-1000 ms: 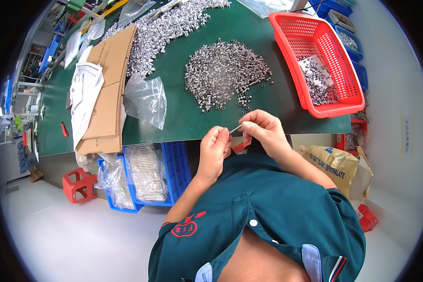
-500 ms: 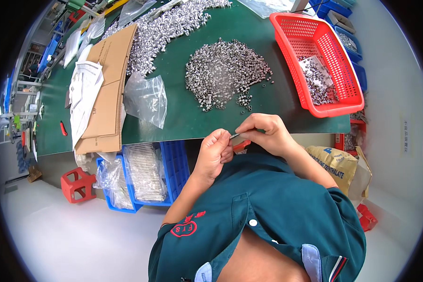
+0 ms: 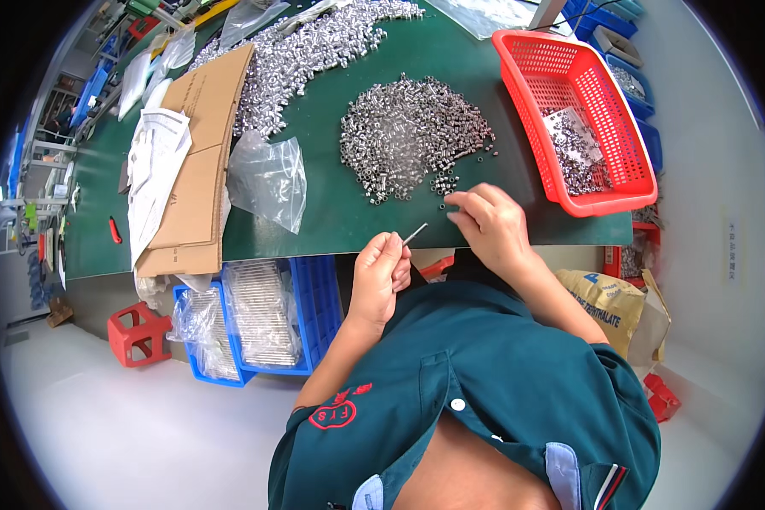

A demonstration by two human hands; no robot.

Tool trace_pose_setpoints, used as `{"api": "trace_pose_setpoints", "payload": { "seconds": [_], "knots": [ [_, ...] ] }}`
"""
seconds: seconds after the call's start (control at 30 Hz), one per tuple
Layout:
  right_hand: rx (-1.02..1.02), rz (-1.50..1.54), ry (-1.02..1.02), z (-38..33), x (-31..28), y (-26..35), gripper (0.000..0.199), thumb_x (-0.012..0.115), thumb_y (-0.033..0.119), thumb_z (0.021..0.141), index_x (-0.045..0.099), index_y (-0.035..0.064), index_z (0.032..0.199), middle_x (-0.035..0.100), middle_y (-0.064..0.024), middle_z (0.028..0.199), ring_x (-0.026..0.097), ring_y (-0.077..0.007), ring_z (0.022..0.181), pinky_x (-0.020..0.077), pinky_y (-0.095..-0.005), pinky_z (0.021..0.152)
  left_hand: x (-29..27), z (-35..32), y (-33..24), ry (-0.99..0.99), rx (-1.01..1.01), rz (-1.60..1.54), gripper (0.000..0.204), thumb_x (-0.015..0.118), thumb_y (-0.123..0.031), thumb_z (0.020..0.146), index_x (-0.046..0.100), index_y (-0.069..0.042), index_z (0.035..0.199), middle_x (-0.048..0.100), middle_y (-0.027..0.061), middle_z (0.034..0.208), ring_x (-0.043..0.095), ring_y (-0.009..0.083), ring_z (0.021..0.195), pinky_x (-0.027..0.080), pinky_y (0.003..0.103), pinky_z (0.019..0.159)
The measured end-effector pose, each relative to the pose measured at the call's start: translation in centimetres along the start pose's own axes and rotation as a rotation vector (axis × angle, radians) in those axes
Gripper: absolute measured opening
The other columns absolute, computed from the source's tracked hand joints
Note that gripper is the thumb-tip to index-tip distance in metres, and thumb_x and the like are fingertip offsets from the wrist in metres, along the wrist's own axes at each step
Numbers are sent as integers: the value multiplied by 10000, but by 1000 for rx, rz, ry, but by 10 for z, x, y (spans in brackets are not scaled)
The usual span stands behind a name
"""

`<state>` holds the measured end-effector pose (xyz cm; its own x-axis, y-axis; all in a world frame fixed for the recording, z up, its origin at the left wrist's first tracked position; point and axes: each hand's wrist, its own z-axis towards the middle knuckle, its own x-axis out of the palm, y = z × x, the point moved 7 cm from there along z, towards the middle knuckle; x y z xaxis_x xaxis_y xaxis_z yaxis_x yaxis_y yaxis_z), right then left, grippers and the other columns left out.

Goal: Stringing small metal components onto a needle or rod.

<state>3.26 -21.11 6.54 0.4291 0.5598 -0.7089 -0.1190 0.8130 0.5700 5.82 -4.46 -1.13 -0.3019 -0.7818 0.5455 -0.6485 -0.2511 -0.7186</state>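
Note:
My left hand (image 3: 380, 274) is closed around a thin metal rod (image 3: 415, 234), whose bare tip points up and to the right. My right hand (image 3: 491, 223) hovers over the table's front part, thumb and forefinger a little apart, with nothing visible between them. Just beyond its fingertips lie a few loose small metal sleeves (image 3: 444, 182), split off from a broad heap of the same silvery ring-shaped pieces (image 3: 412, 127). The heap rests on the green table (image 3: 331, 223).
At right stands a red perforated basket (image 3: 582, 206) with more small metal pieces in it. A clear plastic bag (image 3: 268, 183), flattened cardboard (image 3: 197, 170) and white papers (image 3: 157, 149) lie left of the heap. Another pile of shiny parts (image 3: 306, 47) spreads behind. Blue crates (image 3: 319, 297) sit below the table edge.
My right hand has left the rod and moved up toward the loose sleeves, its fingers parting. The rod's tip now shows bare. My left hand stays nearly in place.

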Motion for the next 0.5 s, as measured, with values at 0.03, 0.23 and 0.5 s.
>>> {"api": "trace_pose_setpoints", "payload": {
  "seconds": [0.03,0.23,0.5],
  "knots": [
    [-33,-69,-20,4,0,0,190,713,59,669,657,83,849,564,-58,752,580,-256,738,490,-361,629,-3,0,-1,-24,7,-9,284,475,-259,970,484,-55,773,374,-38,557,294,35,458,248,194,428],
    [-107,-129,61,7,17,-3,173,715,57,658,659,65,821,552,-60,733,580,-256,724,490,-351,621,-1,-1,-1,-19,5,-23,289,477,-266,970,480,-47,782,373,-30,556,301,35,462,252,192,429],
    [394,592,163,-3,19,-20,59,660,38,810,640,23,864,611,-2,799,544,-50,683,453,-211,621,3,-2,-3,-29,39,44,273,482,-253,969,480,-49,787,381,-39,588,320,27,496,257,185,441]
  ]
}}
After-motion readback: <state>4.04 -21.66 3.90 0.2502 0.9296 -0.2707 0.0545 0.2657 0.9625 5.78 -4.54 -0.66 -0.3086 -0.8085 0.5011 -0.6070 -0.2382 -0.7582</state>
